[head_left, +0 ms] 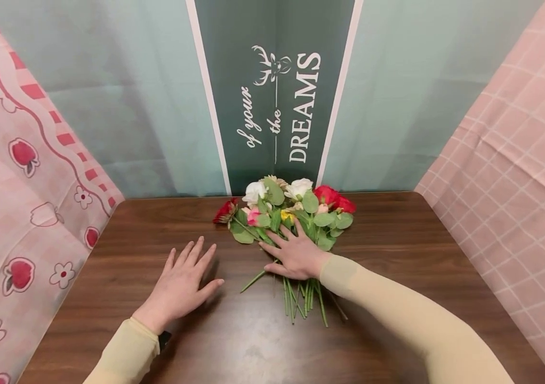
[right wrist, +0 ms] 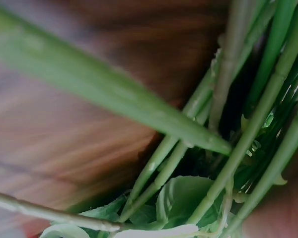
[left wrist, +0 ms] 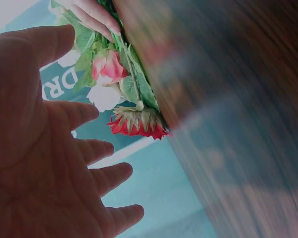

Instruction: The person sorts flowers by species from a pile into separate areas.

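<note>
A bunch of flowers with green leaves lies at the far middle of the table, its stems point(head_left: 307, 303) pointing toward me. White roses point(head_left: 255, 192), red roses point(head_left: 335, 199), a pink bloom point(head_left: 253, 217) and a yellow flower point(head_left: 287, 215) show among the leaves. My right hand point(head_left: 296, 256) rests over the stems with its fingers spread. Close up in the right wrist view, several thorny stems point(right wrist: 258, 144) cross one another. To the left, my left hand point(head_left: 181, 285) is held with straight fingers, touching no flower. Nearest it is a red flower point(left wrist: 138, 123) facing away from the bunch.
The brown wooden table point(head_left: 157, 218) ends at a green curtain point(head_left: 147, 106) with white lettering. A pink fruit-and-flower patterned cloth point(head_left: 18, 213) hangs on the left, a pink checked cloth point(head_left: 507, 176) on the right. One stem point(head_left: 253, 281) sticks out leftward from the bunch.
</note>
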Demonstrator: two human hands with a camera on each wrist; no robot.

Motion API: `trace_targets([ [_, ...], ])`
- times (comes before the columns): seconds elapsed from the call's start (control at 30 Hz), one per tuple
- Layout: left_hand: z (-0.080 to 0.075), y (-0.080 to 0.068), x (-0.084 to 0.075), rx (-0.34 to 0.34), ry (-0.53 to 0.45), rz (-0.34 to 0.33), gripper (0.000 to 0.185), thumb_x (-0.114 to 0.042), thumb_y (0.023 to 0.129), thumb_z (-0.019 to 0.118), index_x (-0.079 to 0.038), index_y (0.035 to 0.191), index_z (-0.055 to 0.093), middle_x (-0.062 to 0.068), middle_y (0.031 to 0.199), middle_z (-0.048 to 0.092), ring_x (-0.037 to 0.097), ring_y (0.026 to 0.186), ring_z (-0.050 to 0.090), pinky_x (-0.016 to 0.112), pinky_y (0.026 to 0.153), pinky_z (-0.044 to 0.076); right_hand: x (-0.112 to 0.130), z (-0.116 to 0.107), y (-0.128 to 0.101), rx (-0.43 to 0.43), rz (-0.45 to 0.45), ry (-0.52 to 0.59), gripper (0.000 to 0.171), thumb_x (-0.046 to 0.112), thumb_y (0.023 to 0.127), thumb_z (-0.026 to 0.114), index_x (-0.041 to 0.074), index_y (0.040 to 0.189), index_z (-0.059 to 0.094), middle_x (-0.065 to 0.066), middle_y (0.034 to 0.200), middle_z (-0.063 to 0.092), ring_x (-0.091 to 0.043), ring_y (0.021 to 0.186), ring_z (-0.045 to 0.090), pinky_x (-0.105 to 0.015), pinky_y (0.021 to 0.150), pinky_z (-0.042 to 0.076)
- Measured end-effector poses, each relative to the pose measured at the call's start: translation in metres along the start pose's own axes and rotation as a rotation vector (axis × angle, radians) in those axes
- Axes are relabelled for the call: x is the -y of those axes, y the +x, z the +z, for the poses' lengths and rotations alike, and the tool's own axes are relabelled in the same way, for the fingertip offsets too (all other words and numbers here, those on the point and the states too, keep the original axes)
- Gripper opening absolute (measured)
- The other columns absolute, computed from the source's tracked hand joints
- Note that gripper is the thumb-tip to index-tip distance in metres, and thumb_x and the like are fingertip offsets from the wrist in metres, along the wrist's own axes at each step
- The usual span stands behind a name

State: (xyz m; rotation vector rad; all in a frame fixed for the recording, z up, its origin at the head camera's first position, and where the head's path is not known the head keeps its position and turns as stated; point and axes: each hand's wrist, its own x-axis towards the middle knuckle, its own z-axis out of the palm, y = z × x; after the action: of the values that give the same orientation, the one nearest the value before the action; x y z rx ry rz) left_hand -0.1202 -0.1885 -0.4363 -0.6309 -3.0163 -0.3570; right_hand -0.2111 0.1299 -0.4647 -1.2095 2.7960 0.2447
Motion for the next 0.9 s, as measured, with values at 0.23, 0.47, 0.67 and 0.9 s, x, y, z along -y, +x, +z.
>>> trace_targets([
  [0.23,0.008,0.007,-0.02,0.002,0.025,0.069,0.08,-0.06,0.096,0.062,-0.016,0.159,0.039,0.017,0.167,0.023,0.041,0.15,0.027,0.07,0.116,0.017,-0.029,0.011,-0.047,-0.032,0.05,0.089,0.074,0.071,0.102,0.028,0.027,0.162,0.033,-0.01,0.166,0.028,-0.044,0.149,0.028,-0.074,0.115,0.003],
  [0.47,0.02,0.031,-0.045,0.012,0.066,0.178,0.082,-0.064,0.096,0.057,-0.019,0.161,0.036,0.014,0.168,0.019,0.039,0.152,0.024,0.066,0.119,0.015,-0.07,0.025,-0.097,-0.09,0.12,0.107,0.072,0.068,0.103,0.031,0.025,0.162,0.034,-0.012,0.165,0.032,-0.047,0.145,0.034,-0.075,0.114,0.005],
  [0.67,0.027,0.049,-0.083,0.073,0.072,0.274,0.082,-0.066,0.098,0.052,-0.021,0.163,0.031,0.013,0.169,0.019,0.036,0.153,0.022,0.063,0.121,0.013,-0.096,0.033,-0.13,-0.1,0.172,0.096,0.072,0.066,0.103,0.036,0.025,0.162,0.033,-0.011,0.164,0.033,-0.048,0.144,0.036,-0.075,0.114,0.006],
  [0.9,0.031,0.062,-0.119,0.119,0.051,0.364,0.082,-0.067,0.098,0.051,-0.023,0.164,0.028,0.011,0.17,0.014,0.035,0.154,0.017,0.061,0.122,0.009,-0.127,0.038,-0.158,-0.076,0.21,0.088,0.071,0.065,0.103,0.038,0.025,0.162,0.033,-0.01,0.165,0.031,-0.048,0.145,0.033,-0.074,0.115,0.002],
])
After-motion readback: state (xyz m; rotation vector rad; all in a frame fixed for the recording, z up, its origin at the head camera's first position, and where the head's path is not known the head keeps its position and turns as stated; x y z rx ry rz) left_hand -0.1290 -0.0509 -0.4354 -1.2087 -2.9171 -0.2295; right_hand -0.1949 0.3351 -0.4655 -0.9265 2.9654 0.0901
